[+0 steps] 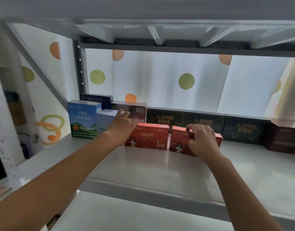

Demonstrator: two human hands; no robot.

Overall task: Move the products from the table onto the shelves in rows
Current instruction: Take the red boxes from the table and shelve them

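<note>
The right hand (203,140) is gripping the top of a flat red cardboard box (180,140) standing on the grey metal shelf (160,165), long axis running left-right. The left hand (122,125) is reaching with straight fingers toward a pale blue box (104,120), beside the matching red box (147,136).

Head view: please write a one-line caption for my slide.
Right hand grips a red box on the shelf beside its twin; left hand reaches the back row.
</note>
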